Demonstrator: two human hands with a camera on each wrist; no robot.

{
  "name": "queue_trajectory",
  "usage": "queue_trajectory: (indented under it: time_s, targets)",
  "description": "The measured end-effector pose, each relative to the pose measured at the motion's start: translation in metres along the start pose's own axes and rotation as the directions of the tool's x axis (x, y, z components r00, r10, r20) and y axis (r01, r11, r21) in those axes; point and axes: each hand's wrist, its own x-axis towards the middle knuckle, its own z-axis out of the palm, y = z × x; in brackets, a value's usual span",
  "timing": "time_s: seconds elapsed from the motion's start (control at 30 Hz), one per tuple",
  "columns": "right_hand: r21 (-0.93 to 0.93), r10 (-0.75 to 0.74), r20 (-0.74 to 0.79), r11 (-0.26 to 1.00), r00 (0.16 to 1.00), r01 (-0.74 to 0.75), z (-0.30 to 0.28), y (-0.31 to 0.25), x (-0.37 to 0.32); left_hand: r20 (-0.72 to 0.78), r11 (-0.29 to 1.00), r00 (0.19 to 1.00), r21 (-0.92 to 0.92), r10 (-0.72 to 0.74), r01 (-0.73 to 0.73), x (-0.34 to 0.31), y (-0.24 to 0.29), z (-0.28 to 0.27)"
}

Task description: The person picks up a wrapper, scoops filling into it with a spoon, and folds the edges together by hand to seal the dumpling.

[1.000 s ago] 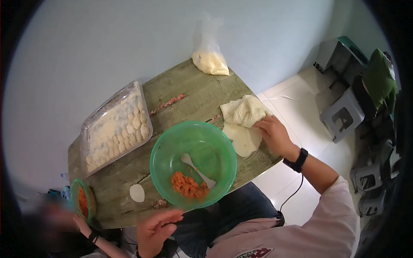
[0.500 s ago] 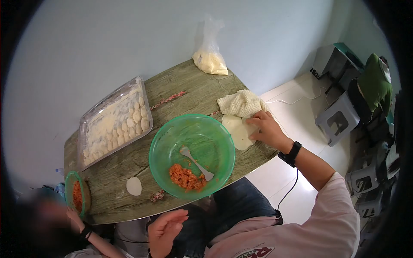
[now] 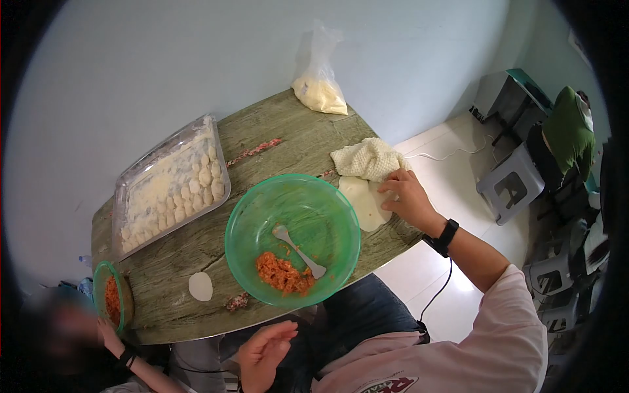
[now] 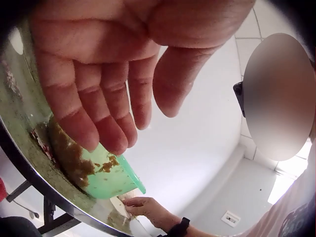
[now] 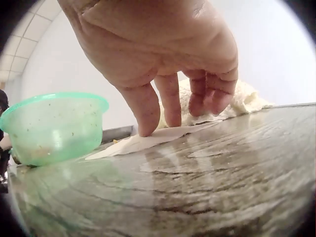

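Thin pale dough wrappers [image 3: 362,202] lie partly under a cream knitted cloth [image 3: 369,159] at the table's right side. My right hand [image 3: 411,201] is over their right edge; in the right wrist view the right hand [image 5: 168,64] touches the wrapper [image 5: 148,140] with thumb and a fingertip, the other fingers bent by the cloth [image 5: 247,98]. My left hand [image 3: 265,355], empty with relaxed fingers, hangs in front of the table edge, below a green bowl [image 3: 293,240] holding orange filling [image 3: 283,273] and a spoon [image 3: 299,251]. The left wrist view shows the left hand [image 4: 108,64] with extended fingers.
A tray [image 3: 171,187] of floured dumplings stands at the left, and a single wrapper [image 3: 200,286] lies left of the bowl. A bag of flour [image 3: 319,95] sits at the back. Another person's hand [image 3: 109,334] is beside a small green bowl [image 3: 113,296]. Stools [image 3: 512,183] stand at right.
My right hand has moved from the cloth's edge onto the wrappers. My left hand has shifted rightward in view, and the camera view has moved slightly.
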Motion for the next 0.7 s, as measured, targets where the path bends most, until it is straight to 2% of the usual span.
queue_trajectory:
  time_s: [0.13,0.2,0.23,0.3,0.4,0.53,0.7]
  targets:
    - [0.024,-0.020,-0.046,0.999,0.999,0.021,-0.002,-0.007,0.005,-0.003,0.998,1.000,-0.056,-0.020,0.020,0.000,-0.004,0.002]
    - [0.281,0.040,0.113,0.957,0.993,-0.071,-0.010,-0.018,0.014,-0.005,0.998,1.000,-0.054,-0.024,0.023,0.000,-0.005,0.003]
    - [0.283,0.040,0.111,0.957,0.993,-0.070,-0.010,-0.016,0.019,-0.003,0.998,1.000,-0.050,-0.027,0.027,0.000,-0.006,0.003]
    - [0.203,-0.110,0.204,0.977,0.973,0.068,-0.006,-0.011,0.028,-0.003,0.998,0.999,-0.058,-0.037,0.037,-0.001,-0.005,0.004]
    - [0.141,-0.175,0.206,0.979,0.963,0.148,-0.002,-0.009,0.037,-0.015,0.998,0.999,-0.051,-0.048,0.047,-0.003,-0.009,0.005]
    - [0.132,-0.157,0.227,0.983,0.961,0.129,0.001,-0.010,0.041,-0.035,0.997,0.997,-0.039,-0.063,0.062,-0.005,-0.010,0.003]
    - [0.105,-0.154,0.111,0.984,0.982,0.142,0.012,-0.009,0.048,-0.043,0.998,0.998,-0.029,-0.053,0.052,-0.005,-0.013,0.002]
